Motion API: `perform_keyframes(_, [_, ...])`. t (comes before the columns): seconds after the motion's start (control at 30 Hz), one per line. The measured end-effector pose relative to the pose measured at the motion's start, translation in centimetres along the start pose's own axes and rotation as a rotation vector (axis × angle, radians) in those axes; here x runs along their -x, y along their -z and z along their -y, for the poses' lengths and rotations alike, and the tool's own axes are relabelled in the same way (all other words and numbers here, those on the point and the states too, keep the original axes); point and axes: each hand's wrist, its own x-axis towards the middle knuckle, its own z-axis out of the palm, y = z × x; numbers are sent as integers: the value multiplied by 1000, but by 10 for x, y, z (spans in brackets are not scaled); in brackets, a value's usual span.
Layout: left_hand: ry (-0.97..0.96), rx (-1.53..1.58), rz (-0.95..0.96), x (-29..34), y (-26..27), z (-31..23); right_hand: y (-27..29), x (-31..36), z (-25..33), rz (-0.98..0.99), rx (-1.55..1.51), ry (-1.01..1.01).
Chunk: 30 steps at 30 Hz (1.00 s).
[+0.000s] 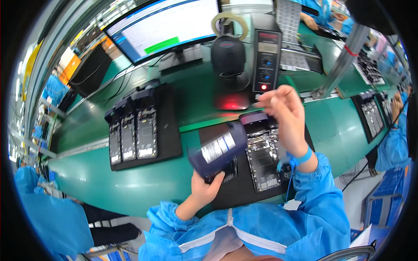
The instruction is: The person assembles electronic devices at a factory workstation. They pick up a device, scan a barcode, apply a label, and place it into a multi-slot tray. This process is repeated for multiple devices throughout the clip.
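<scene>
My left hand (pixel 203 190) grips the lower end of a dark blue panel with a white label (pixel 217 148), held tilted above the work mat. Beside it lies an opened phone (pixel 263 167) with its circuit board and inner parts bare, a dark hood-like piece at its far end. My right hand (pixel 287 116) is raised over the phone's far right side, fingers bent together and slightly blurred. Whatever may be between its fingertips is too small to make out. A blue wrist strap (pixel 300 159) with a coiled cord circles my right wrist.
Three opened phones (pixel 146 135) lie on a dark mat (pixel 167 143) at the left. Behind stand a monitor (pixel 167 26), a black scanner (pixel 228 55) with a tape roll (pixel 237 18), and a control box (pixel 266 58) with blue knobs. A metal post (pixel 344 61) rises at right. Other people work nearby.
</scene>
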Motion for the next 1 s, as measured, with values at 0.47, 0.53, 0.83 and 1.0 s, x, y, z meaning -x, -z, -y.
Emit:
perform_keyframes(0.47, [-95,-580,95,-10,-32,4,120,-85,-27,-433,505,-20])
perform_keyframes(0.53, [197,-56,183,-13,-52,3,119,-87,-32,-425,432,-54])
perform_keyframes(0.83, [714,578,54,-43,-83,-6,109,-89,-29,-441,136,-136])
perform_keyframes(1.0, [806,558,169,-36,-84,22,62,-75,-38,-257,-160,13])
